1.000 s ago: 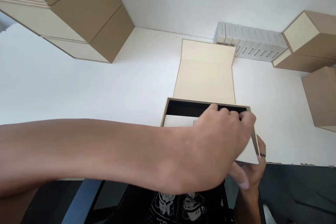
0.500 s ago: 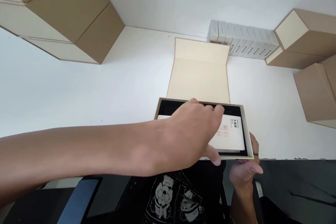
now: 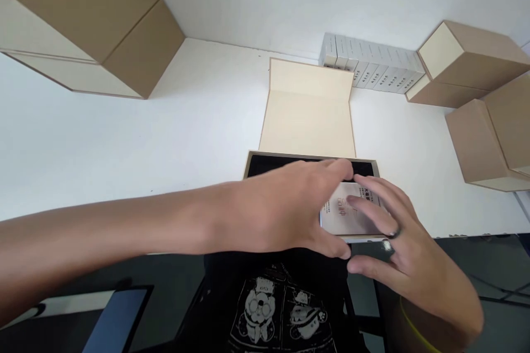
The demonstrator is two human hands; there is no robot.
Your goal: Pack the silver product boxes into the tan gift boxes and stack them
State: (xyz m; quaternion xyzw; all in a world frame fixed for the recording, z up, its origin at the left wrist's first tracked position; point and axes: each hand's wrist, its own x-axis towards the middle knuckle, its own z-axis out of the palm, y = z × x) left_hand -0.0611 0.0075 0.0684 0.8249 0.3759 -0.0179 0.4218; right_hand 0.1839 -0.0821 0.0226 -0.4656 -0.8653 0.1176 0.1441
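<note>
An open gift box [image 3: 265, 162] with a black lining lies at the near edge of the white table, its cream lid flap [image 3: 308, 110] folded flat behind it. A white booklet with red and black print [image 3: 345, 215] lies in the box. My left hand [image 3: 298, 207] reaches across from the left and rests on the booklet's left part, fingers stretched out and thumb under the near rim. My right hand [image 3: 397, 237], wearing a ring, lies with spread fingers over the booklet's right part and the box's right edge.
Stacked tan and cream boxes [image 3: 95, 27] stand at the back left. More tan boxes [image 3: 476, 66] stand at the right. A row of small white boxes [image 3: 372, 66] lines the wall behind the lid. The table's front edge runs just under the box.
My right hand came up from under the box's right front corner and now lies on top of the booklet. My left hand stays over the box.
</note>
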